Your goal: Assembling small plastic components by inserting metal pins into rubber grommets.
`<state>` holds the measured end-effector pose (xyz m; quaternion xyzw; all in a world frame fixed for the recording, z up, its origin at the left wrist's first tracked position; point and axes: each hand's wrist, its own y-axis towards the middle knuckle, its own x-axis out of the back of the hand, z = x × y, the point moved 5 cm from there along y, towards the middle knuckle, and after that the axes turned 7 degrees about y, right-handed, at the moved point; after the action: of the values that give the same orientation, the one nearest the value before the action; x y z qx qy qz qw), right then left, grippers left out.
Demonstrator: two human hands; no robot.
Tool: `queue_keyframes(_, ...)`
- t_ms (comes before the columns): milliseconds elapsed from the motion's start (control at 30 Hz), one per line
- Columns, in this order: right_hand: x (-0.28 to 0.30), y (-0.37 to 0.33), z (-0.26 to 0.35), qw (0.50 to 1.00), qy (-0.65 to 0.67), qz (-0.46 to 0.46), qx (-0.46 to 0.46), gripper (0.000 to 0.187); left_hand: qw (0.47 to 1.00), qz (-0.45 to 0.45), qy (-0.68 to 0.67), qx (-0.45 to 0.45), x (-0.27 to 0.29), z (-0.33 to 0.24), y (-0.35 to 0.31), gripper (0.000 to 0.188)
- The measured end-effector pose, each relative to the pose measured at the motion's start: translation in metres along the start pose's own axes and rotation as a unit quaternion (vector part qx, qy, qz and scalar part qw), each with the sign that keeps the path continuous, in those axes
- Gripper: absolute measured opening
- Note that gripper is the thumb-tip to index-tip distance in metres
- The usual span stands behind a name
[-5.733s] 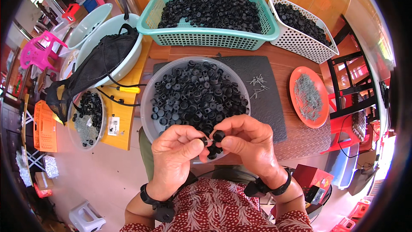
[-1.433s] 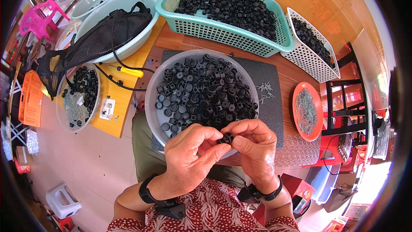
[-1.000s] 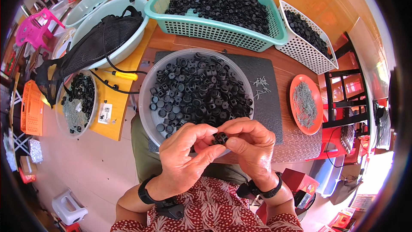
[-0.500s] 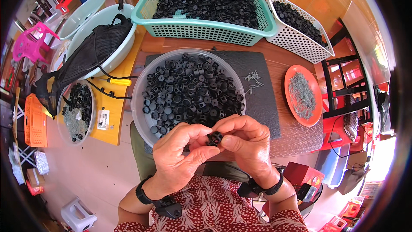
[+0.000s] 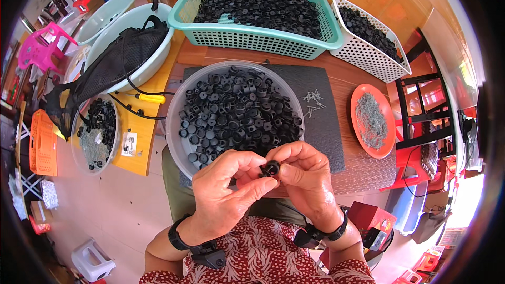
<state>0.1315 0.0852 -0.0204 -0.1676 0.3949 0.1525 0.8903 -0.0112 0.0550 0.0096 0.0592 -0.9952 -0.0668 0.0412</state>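
Head view: over the round bowl's (image 5: 174,126) five o'clock side, the fingers (image 5: 239,159) of the left hand (image 5: 221,194) and right hand (image 5: 309,184) pinch one small black part (image 5: 271,168) between them. Black pieces (image 5: 236,102) heap the bowl, on the bench (image 5: 341,84). From it, an orange plate (image 5: 379,152) sits at three o'clock, a teal basket (image 5: 247,43) at twelve.

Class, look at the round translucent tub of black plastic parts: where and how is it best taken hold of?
Probably by the tub's rim, at opposite left and right points, coming in from outside: it is wide, round and loaded, its rim shows on both sides, while the left hand and right hand hide part of its near edge.
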Motion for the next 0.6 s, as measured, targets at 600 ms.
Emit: queue_keyframes(600, 0.0014, 0.0042, -0.0033, 1.000, -0.021, 0.016, 0.016, 0.020, 0.999, 0.013, -0.028, 0.027, 0.0008, 0.0037, 0.0004, 0.030)
